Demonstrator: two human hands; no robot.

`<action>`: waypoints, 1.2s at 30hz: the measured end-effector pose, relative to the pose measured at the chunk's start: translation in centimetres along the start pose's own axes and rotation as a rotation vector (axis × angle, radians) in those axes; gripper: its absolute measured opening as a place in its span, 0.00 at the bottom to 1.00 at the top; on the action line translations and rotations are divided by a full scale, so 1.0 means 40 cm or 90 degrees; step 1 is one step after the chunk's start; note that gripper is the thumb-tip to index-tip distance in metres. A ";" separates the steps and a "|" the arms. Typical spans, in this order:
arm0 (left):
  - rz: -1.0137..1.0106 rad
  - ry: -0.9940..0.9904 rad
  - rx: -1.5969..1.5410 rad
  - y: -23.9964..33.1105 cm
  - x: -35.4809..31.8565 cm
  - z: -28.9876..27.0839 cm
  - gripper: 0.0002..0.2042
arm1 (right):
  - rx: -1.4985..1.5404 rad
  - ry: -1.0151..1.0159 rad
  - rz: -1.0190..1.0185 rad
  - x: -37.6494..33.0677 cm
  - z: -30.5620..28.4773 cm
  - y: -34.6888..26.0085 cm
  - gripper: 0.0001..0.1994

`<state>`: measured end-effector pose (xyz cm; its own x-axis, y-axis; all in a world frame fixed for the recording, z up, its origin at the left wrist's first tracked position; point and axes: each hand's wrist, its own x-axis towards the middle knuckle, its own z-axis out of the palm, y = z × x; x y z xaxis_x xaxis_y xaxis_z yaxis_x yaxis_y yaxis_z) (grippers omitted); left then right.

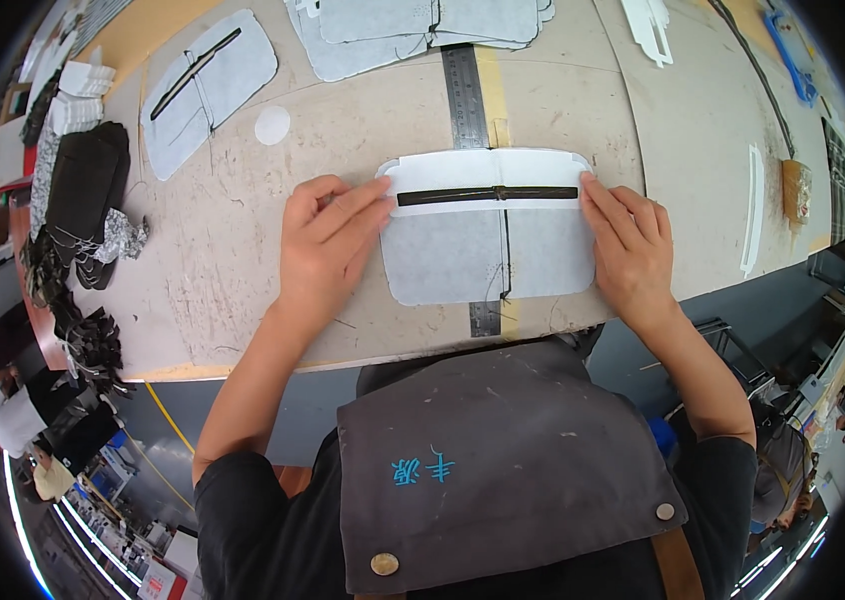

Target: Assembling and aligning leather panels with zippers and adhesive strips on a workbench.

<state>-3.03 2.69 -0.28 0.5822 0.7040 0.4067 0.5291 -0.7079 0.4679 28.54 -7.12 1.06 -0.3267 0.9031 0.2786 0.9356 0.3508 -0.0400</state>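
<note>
A pale grey rounded panel (453, 262) lies flat in front of me, with a dark seam line running down its middle. Across its upper part is a white slotted template (443, 170), and a long black strip (453, 197) shows through the slot. My left hand (328, 235) has its fingers closed at the template's left end. At the right end, the fingers of my right hand (633, 240) press in the same way on the template and panel edge. Beneath the panel runs a metal ruler (465, 95), hidden in its middle stretch.
A similar panel (178, 140) and a white disc (273, 126) lie to the left. More panels (363, 55) are stacked at the back. Dark fabric pieces (88, 180) are heaped at the left edge. To the right are a white strip (753, 210), a brown block (797, 192) and a blue tool (793, 60).
</note>
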 end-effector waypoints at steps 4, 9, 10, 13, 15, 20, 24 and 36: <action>0.068 -0.056 0.112 0.008 -0.010 -0.006 0.14 | -0.026 -0.012 -0.008 -0.003 -0.004 0.000 0.18; 0.133 -0.094 0.241 0.029 -0.027 -0.018 0.17 | -0.074 -0.043 -0.036 -0.003 -0.019 -0.005 0.20; 0.131 -0.128 0.266 0.036 -0.030 -0.021 0.17 | -0.084 -0.051 -0.043 -0.001 -0.021 -0.006 0.20; 0.113 -0.161 0.265 0.041 -0.037 -0.021 0.17 | -0.079 -0.050 -0.047 -0.003 -0.017 -0.001 0.18; 0.098 -0.161 0.237 0.041 -0.036 -0.023 0.15 | -0.065 -0.041 -0.042 0.000 -0.013 0.004 0.16; -0.074 -0.069 -0.012 0.053 -0.004 -0.025 0.17 | 0.183 0.116 0.189 0.028 -0.006 -0.005 0.14; 0.001 -0.019 -0.052 0.096 0.040 0.046 0.14 | 0.320 0.112 0.197 0.050 -0.006 -0.034 0.15; 0.034 0.035 -0.103 0.151 0.110 0.184 0.09 | 0.380 0.116 0.204 0.045 0.033 -0.052 0.09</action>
<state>7.26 1.08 -1.44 0.5697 0.6704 0.4754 0.3891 -0.7296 0.5624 25.85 -5.91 0.37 0.0288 0.9471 0.3198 0.7319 0.1979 -0.6521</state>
